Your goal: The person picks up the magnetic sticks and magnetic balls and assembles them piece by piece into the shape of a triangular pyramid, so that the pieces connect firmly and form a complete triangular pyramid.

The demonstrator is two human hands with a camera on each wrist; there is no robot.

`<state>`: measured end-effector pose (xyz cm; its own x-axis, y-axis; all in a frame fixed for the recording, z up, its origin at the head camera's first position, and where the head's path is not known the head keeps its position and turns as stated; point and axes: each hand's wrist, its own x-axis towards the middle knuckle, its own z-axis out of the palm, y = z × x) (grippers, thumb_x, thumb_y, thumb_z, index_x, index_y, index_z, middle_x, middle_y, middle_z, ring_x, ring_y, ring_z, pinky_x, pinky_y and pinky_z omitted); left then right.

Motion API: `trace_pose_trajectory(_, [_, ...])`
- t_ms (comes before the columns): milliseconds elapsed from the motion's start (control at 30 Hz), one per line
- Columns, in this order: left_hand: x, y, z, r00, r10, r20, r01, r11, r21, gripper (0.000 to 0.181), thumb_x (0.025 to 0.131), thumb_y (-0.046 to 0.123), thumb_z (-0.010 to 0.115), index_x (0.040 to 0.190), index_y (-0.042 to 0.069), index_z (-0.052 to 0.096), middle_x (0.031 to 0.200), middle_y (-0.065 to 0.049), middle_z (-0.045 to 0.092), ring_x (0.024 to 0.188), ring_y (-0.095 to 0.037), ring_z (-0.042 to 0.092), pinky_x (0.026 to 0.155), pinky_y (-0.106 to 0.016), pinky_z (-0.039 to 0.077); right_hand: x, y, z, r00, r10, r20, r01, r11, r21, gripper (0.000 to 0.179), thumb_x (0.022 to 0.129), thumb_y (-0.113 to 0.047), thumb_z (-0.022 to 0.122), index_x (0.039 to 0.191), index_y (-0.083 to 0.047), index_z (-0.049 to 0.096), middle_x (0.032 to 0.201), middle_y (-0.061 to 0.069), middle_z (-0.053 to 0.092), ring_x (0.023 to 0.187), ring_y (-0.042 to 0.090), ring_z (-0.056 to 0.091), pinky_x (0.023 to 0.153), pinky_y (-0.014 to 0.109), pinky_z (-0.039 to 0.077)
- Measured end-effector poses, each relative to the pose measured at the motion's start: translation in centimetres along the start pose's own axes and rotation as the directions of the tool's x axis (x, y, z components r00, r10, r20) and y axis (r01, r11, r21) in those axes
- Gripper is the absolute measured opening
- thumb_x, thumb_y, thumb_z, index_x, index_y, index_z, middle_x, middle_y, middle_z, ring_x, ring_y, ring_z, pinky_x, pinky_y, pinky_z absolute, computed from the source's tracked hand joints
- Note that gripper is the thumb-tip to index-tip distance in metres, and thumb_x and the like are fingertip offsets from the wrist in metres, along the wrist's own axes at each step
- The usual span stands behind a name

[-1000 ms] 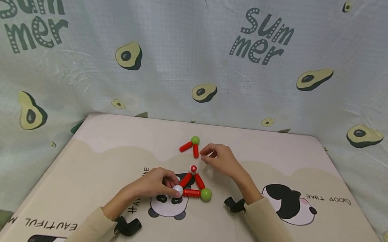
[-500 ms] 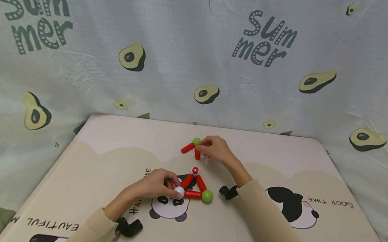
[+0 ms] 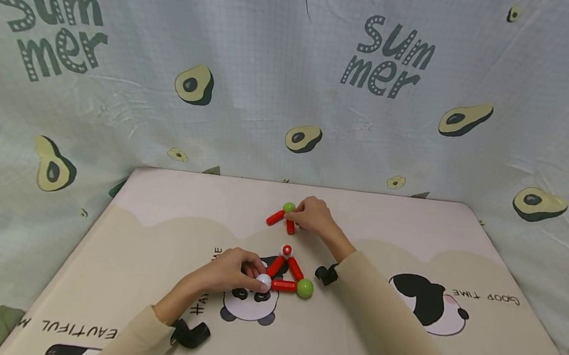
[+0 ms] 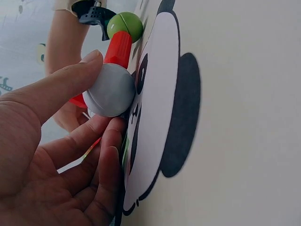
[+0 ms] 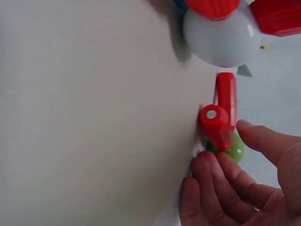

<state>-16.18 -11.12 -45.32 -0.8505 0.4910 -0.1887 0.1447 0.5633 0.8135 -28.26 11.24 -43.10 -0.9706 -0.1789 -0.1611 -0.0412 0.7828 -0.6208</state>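
My left hand (image 3: 232,269) pinches a white ball (image 4: 110,92) between thumb and fingers. This ball is the left corner of a triangle of red magnetic rods (image 3: 284,285) lying on the table. A green ball (image 3: 305,288) forms its right corner. At the far corner, a white ball (image 5: 221,40) carries a red rod (image 3: 286,249) that points up. Farther back, a second green ball (image 3: 289,207) joins two red rods in a V. My right hand (image 3: 314,216) pinches the nearer rod (image 5: 215,122) close to that ball; the other rod (image 3: 275,217) lies to the left.
A printed mat (image 3: 157,268) with pandas and lettering covers the table. Behind it hangs a pale curtain (image 3: 254,47) with avocado prints. Black wrist cameras (image 3: 191,334) sit below both hands.
My right hand has moved left and away from me to the far V and come around its nearer rod. My left hand stays on the white ball.
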Motion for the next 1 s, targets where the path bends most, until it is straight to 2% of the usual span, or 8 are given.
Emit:
trace_pose_trajectory(133, [0.0, 0.0, 0.0, 1.000, 0.011, 0.002, -0.011, 1.000, 0.001, 0.028, 0.082, 0.030, 0.087, 0.099, 0.011, 0.075, 0.083, 0.003, 0.066, 0.080, -0.015, 0.061, 0.066, -0.025, 0.049, 0.2, 0.3, 0.2, 0.999, 0.047, 0.000, -0.047, 0.999, -0.005, 0.029, 0.093, -0.036, 0.075, 0.090, -0.007, 0.072, 0.072, 0.003, 0.060, 0.064, 0.016, 0.055, 0.055, 0.023, 0.043])
trace_pose_trajectory(300, [0.0, 0.1, -0.1, 1.000, 0.016, 0.002, -0.016, 1.000, 0.006, 0.028, 0.082, 0.029, 0.086, 0.100, 0.011, 0.075, 0.083, 0.004, 0.066, 0.081, -0.014, 0.061, 0.066, -0.025, 0.049, 0.7, 0.6, 0.7, 0.999, 0.048, -0.011, -0.048, 0.999, -0.004, 0.029, 0.093, -0.037, 0.075, 0.086, -0.009, 0.072, 0.069, 0.001, 0.059, 0.063, 0.016, 0.054, 0.054, 0.024, 0.041])
trace_pose_trajectory(633, [0.0, -0.2, 0.1, 1.000, 0.021, -0.002, -0.021, 1.000, 0.011, 0.027, 0.082, 0.030, 0.086, 0.098, 0.012, 0.075, 0.083, 0.004, 0.066, 0.081, -0.014, 0.061, 0.066, -0.025, 0.049, 0.5, 0.8, 1.1, 0.997, 0.032, -0.067, -0.034, 0.999, -0.033, 0.023, 0.094, -0.032, 0.068, 0.089, -0.009, 0.071, 0.073, 0.003, 0.059, 0.067, 0.018, 0.057, 0.056, 0.024, 0.042])
trace_pose_trajectory(833, [-0.1, -0.2, 0.1, 1.000, 0.026, -0.005, -0.026, 1.000, 0.014, 0.026, 0.082, 0.030, 0.087, 0.097, 0.012, 0.075, 0.082, 0.004, 0.066, 0.080, -0.014, 0.061, 0.066, -0.024, 0.049, 0.6, 0.6, 1.3, 0.998, 0.035, -0.058, -0.037, 0.999, -0.034, 0.021, 0.094, -0.028, 0.066, 0.086, -0.009, 0.068, 0.071, 0.003, 0.056, 0.063, 0.017, 0.056, 0.052, 0.024, 0.041])
trace_pose_trajectory(1000, [-0.1, -0.2, 0.1, 1.000, 0.022, -0.006, -0.022, 1.000, 0.019, 0.027, 0.082, 0.030, 0.086, 0.097, 0.012, 0.075, 0.082, 0.004, 0.065, 0.080, -0.014, 0.060, 0.065, -0.024, 0.048, 0.6, 0.6, 1.4, 0.998, 0.035, -0.060, -0.037, 0.999, -0.035, 0.019, 0.096, -0.027, 0.065, 0.094, -0.008, 0.069, 0.079, 0.005, 0.060, 0.068, 0.018, 0.057, 0.054, 0.023, 0.043])
